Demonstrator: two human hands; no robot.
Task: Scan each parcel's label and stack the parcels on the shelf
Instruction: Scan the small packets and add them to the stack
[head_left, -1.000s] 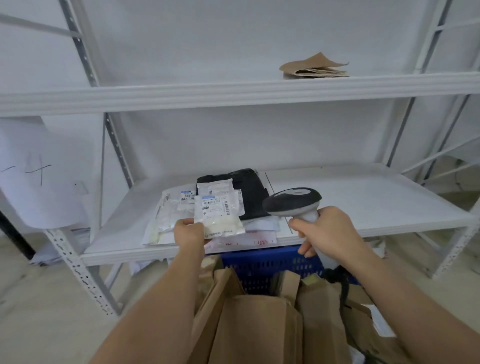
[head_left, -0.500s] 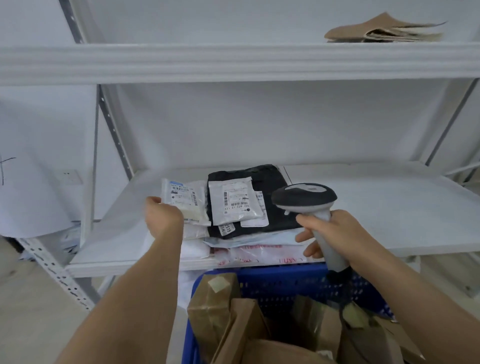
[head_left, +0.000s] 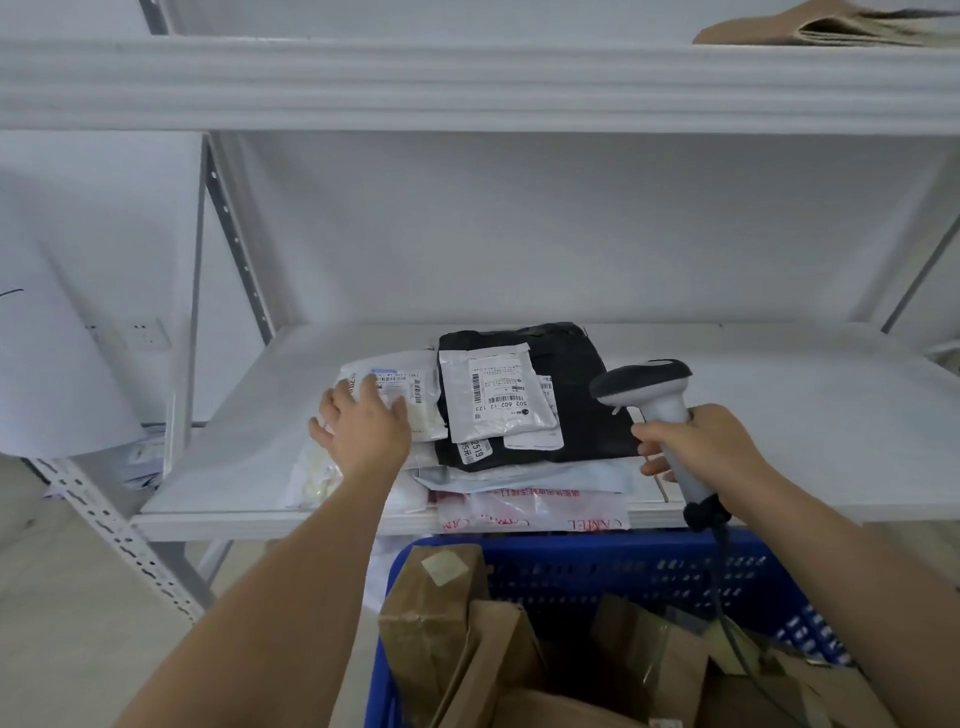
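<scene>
The clear-bagged parcel (head_left: 402, 400) with a barcoded label lies on the middle shelf (head_left: 779, 415), at the left of the pile, and my left hand (head_left: 363, 434) rests flat on its near end with the fingers spread and fairly straight, pressing it down rather than gripping it. Just to its right, a white labelled pouch (head_left: 493, 397) lies label-up on a black parcel (head_left: 571, 415), and both sit on a layer of pale flat mailers (head_left: 524, 480) whose front edge reaches the shelf lip. My right hand (head_left: 696, 452) is wrapped round the handle of the handheld scanner (head_left: 644, 382), which is held upright above the right edge of the pile; its cable (head_left: 722, 571) drops toward the basket. Judged from the layout, several parcels are already stacked on the shelf, and the one under my left hand appears to be in the final stage of placement. Whether its label has been scanned cannot be read from this view. Below the shelf front, the blue basket (head_left: 623, 571) holds a number of brown paper parcels (head_left: 436, 608), so a good share of the work remains: each must be lifted out, scanned and added to the stack. On the upper shelf (head_left: 467, 83), at far right, lie some brown envelopes (head_left: 810, 26). The right half of the middle shelf offers room for further stacking.
</scene>
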